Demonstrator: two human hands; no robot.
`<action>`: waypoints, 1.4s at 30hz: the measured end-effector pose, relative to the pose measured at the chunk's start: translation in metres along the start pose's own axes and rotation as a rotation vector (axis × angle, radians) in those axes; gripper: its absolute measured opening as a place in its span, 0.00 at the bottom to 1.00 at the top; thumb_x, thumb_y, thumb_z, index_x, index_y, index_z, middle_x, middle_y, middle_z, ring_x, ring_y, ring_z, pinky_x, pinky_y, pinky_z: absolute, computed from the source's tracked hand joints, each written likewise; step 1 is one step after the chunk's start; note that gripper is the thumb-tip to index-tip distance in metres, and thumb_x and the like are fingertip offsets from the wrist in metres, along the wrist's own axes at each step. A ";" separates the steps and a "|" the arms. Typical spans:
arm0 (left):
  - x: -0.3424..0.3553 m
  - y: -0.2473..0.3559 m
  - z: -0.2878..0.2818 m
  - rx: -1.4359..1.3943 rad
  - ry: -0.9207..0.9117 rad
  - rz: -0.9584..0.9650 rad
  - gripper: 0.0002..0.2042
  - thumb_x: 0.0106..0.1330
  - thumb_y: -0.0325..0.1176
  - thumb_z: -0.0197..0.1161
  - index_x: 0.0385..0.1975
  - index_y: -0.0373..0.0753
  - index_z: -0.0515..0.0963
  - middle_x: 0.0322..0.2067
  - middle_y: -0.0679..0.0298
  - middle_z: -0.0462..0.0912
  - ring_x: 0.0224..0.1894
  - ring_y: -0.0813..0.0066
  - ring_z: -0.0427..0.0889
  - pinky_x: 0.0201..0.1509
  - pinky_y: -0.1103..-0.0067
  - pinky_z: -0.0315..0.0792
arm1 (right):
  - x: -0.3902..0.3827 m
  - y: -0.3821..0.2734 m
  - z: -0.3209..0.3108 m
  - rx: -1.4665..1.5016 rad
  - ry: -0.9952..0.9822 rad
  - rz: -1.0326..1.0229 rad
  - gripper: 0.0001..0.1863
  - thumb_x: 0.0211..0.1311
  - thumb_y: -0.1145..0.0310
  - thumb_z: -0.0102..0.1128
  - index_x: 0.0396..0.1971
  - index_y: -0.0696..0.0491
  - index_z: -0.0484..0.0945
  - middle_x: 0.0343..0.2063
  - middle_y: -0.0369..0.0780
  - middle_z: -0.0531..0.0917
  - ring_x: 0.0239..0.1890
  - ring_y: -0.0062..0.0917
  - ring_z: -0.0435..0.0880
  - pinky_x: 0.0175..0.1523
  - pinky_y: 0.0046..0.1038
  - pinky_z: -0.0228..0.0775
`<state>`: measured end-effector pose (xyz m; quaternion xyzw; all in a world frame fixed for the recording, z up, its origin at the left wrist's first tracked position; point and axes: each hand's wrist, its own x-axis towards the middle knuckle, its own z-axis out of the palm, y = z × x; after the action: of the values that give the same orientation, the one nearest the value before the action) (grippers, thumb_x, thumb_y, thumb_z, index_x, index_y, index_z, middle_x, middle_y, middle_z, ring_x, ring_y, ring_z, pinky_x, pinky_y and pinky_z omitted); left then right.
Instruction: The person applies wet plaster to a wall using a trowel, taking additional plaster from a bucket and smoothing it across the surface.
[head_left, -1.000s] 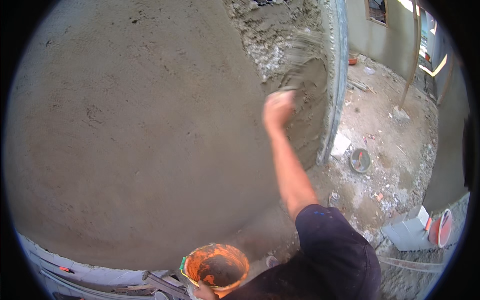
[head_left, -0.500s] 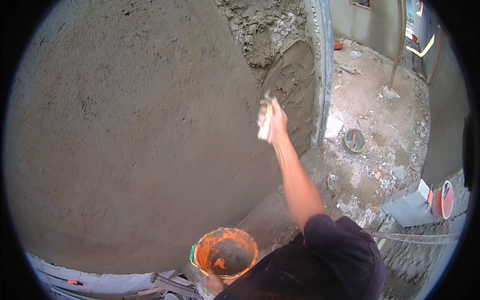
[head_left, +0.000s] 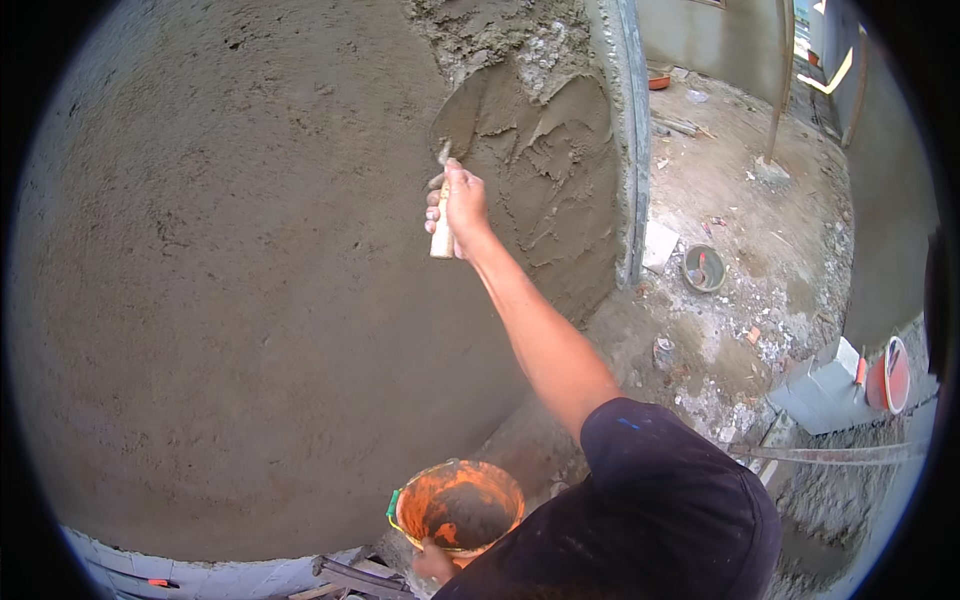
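My right hand is wrapped around the pale handle of a plastering trowel, reaching up to the wall with the arm outstretched. The trowel's blade is pressed near the left edge of a fresh, ridged patch of wet mortar and is hard to make out against it. Low in the view, my left hand grips the near rim of an orange bucket, fingers partly hidden. Grey mortar lies inside the bucket, and its green-gripped wire handle hangs at the left side.
The plastered wall fills the left, ending at a straight vertical edge strip. On the rubble-strewn floor to the right stand a mortar tub, grey blocks and a red bucket. Planks lie below.
My right hand has swept left and slightly upward with the trowel. Mortar now spreads across a wider patch, covering part of the rough area. The left hand still holds the bucket.
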<state>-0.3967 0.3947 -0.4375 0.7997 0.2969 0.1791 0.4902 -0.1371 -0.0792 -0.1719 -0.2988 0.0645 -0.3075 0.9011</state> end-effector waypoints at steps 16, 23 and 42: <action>-0.018 0.029 0.115 0.127 -0.632 0.242 0.12 0.55 0.28 0.63 0.37 0.31 0.81 0.28 0.57 0.86 0.30 0.66 0.84 0.36 0.70 0.75 | -0.321 0.023 -0.225 -1.746 -0.670 0.642 0.16 0.60 0.62 0.55 0.41 0.58 0.80 0.33 0.54 0.83 0.43 0.44 0.83 0.47 0.43 0.75; -0.102 0.165 0.105 0.097 -0.695 0.831 0.07 0.51 0.28 0.59 0.25 0.30 0.74 0.15 0.48 0.69 0.18 0.65 0.77 0.27 0.65 0.70 | -0.352 0.052 -0.263 -1.858 -0.695 0.190 0.17 0.61 0.69 0.49 0.46 0.63 0.72 0.28 0.56 0.82 0.33 0.49 0.84 0.38 0.47 0.77; -0.239 0.293 0.067 -0.286 -0.649 1.166 0.11 0.44 0.20 0.60 0.15 0.36 0.62 0.14 0.69 0.58 0.18 0.85 0.56 0.20 0.83 0.53 | -0.296 -0.181 -0.254 -1.680 -0.741 0.814 0.18 0.67 0.62 0.55 0.47 0.60 0.72 0.29 0.45 0.82 0.32 0.30 0.84 0.32 0.33 0.78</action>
<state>-0.4519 0.0935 -0.2055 0.7694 -0.3712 0.2025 0.4787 -0.5445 -0.1453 -0.2940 -0.8700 0.0734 0.2816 0.3980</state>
